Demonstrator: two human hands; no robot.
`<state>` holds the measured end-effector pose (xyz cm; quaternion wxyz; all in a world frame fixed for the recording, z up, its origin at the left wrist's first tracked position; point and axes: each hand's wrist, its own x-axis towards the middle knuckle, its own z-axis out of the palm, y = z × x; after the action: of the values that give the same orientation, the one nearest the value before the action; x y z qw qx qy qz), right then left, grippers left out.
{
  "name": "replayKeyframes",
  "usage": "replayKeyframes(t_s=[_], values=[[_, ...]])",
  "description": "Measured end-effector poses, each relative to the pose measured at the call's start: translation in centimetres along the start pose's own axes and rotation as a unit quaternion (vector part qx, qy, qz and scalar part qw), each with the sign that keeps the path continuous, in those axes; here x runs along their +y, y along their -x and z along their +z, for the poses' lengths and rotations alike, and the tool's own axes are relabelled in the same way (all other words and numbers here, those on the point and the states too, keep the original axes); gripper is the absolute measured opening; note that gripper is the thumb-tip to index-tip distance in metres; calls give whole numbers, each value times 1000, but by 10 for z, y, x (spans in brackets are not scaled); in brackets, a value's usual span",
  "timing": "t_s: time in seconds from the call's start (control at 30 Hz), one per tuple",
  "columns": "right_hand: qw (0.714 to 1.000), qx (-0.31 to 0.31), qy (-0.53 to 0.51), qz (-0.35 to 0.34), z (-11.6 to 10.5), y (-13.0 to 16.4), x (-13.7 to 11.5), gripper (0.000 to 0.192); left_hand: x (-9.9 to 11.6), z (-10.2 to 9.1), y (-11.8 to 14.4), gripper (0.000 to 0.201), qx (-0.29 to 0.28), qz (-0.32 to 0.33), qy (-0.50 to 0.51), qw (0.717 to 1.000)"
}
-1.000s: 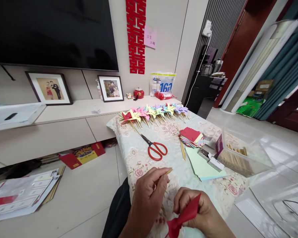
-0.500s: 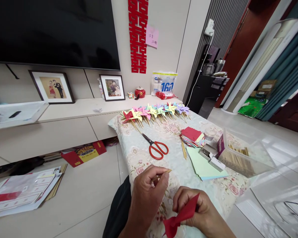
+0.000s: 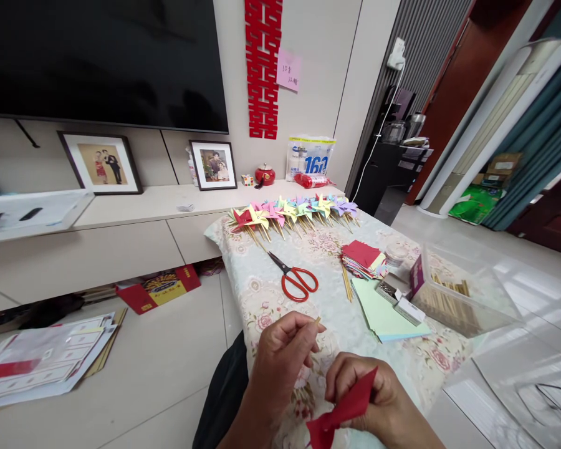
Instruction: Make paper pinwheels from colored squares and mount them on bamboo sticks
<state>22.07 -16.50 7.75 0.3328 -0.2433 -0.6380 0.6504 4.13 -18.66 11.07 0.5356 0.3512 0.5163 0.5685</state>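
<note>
My left hand [image 3: 285, 355] is closed in a pinch on a thin wooden stick [image 3: 317, 320]; only its tip shows past the thumb and forefinger. To its right, my right hand [image 3: 374, 390] grips a folded red paper pinwheel [image 3: 343, 411], its blades pointing up and toward me. The pinwheel and the stick are apart. Red-handled scissors [image 3: 299, 284] lie on the flowered tablecloth [image 3: 266, 274] beyond my left hand. Finished paper pinwheels [image 3: 285, 214] on sticks lie in a row at the table's far end.
Right of the scissors are loose sticks [image 3: 346, 284], a stack of coloured paper squares [image 3: 362, 255], light green sheets [image 3: 378, 318] and a small box of pins [image 3: 389, 291]. A clear plastic bin [image 3: 486, 315] holding sticks stands at the right edge. Behind is a white cabinet [image 3: 121, 215].
My left hand has turned slightly, and less of the stick shows between its fingers. The right hand and the red pinwheel have hardly moved. The camera view has shifted a little.
</note>
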Motion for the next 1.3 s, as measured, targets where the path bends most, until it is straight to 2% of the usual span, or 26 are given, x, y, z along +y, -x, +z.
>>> replayKeyframes(t_s=[0.27,0.5,0.63,0.83,1.0,1.3], values=[[988,31,108,-109,0,0,-20,8,-2,1,4,28,-18,-5,36,999],[937,105,258,-212,7,-8,-46,11,-1,5,6,26,-38,-6,52,998],[917,137,287,-240,12,-12,-50,12,1,6,11,29,-46,8,67,997],[880,192,311,-304,17,-16,-48,12,3,6,17,20,-56,25,74,995],[878,209,293,-316,20,-17,-50,13,2,6,18,16,-62,52,40,996],[891,189,274,-310,17,-16,-42,11,1,6,18,13,-66,91,5,994]])
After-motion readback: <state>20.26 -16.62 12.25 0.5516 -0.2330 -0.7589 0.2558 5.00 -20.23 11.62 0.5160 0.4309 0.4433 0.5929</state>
